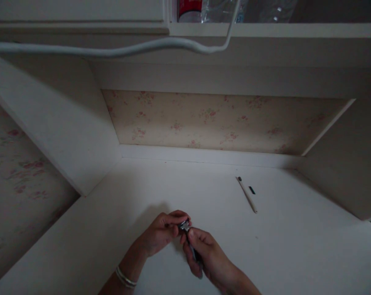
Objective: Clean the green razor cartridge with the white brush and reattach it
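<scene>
Low centre of the frame, a small metal tool (pixel 185 226) is pinched at its head by the left hand (pixel 161 233), fingers closed, and its dark handle is gripped by the right hand (pixel 204 250). A white desk (pixel 296 254) is seen beneath, a pale stick (pixel 247 195) lying right of centre, floral wallpaper (pixel 210 121) behind.

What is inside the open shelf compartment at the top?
A red-labelled container and clear plastic bottles, only their lower parts. A white cable hangs across; the frame edge cuts off their tops.
</scene>
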The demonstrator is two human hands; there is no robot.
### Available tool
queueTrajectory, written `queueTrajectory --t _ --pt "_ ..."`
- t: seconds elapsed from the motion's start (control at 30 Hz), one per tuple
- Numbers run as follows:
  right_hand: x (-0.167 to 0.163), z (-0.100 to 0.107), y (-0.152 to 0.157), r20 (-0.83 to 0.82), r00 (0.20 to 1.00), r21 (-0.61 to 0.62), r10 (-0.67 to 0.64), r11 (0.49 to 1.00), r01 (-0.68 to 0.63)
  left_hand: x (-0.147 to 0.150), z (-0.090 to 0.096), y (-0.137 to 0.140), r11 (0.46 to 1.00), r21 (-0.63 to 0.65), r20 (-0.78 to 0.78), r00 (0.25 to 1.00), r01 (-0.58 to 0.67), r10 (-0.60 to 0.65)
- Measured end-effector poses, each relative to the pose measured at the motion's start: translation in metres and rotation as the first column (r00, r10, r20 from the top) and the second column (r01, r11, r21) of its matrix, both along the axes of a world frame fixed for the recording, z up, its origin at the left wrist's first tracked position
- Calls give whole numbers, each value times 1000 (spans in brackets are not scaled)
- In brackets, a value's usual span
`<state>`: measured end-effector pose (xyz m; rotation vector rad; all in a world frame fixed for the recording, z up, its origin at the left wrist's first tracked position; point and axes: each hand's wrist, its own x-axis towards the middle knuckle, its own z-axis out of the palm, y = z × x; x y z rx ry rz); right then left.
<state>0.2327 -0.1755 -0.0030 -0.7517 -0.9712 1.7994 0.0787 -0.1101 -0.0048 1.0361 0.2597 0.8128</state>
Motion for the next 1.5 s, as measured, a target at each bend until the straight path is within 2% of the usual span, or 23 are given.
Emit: queueTrajectory --t 0.17,0.37,0.57,0.67,0.8,0.87,0.93,1.17,1.37,1.5 --pt "-2 4 -1 58 998 92 -38 995 33 2 -3 -1 997 -66 29 999 -31 33" --pt "0 3 1 84 995 100 -47 994 38 3 -6 1 996 -78 13 999 -49 50" --pt "-1 3 2 5 999 89 -45 995 44 3 -8 2 988 -118 15 994 -104 107" --pt "1 2 4 76 996 115 -50 993 41 5 -8 3 978 -143 4 988 -153 155" --pt "2 1 8 196 963 163 -184 975 153 8 -7 5 962 -133 -18 971 -239 239" --pt "1 0 9 163 957 156 -241 964 217 9 -7 5 959 -138 -24 969 -247 246" --pt "-1 0 8 96 967 113 -237 968 226 10 -9 5 958 -136 -55 967 -254 249" --pt "-6 -5 7 -42 982 -8 -186 983 186 12 -6 4 932 102 -301 882 -348 363" --pt "-10 -12 7 -14 986 -29 -169 985 168 14 3 3 853 320 -315 803 -412 506" --pt "-10 -17 9 106 980 35 -167 986 164 14 1 3 814 392 -289 782 -429 552"
